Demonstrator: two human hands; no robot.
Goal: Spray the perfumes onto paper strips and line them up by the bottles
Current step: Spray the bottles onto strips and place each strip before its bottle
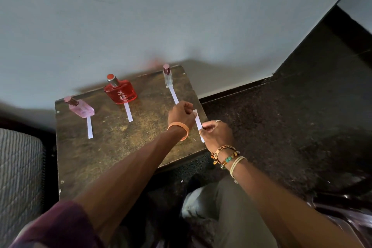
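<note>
- We see a pale grey wall (141, 16) filling the upper half, and a dark speckled floor (281, 106) to the right.
- A small brown table (112, 147) sits against the wall, with a grey quilted cushion (18, 167) beside it on the left.
- The left hand (181, 113) reaches over the table's right side. Its fingers are curled and pinch the far end of a fourth strip (198, 121).
- The right hand (218, 134), just beside it, pinches the same strip lower down between thumb and forefinger, over the table's right edge.
- Three perfumes stand in a row near the wall: a pink bottle (81, 107) on the left, a red bottle (120, 91) in the middle and a clear bottle (168, 77) on the right.
- A white paper strip lies in front of each bottle, its far end at the base: the left strip (90, 127), the middle strip (128, 112) and the right strip (173, 95). The right strip's near end is hidden behind the left hand.
- We see an orange wristband (179, 129) on the left wrist and beaded bracelets (227, 157) on the right.
</note>
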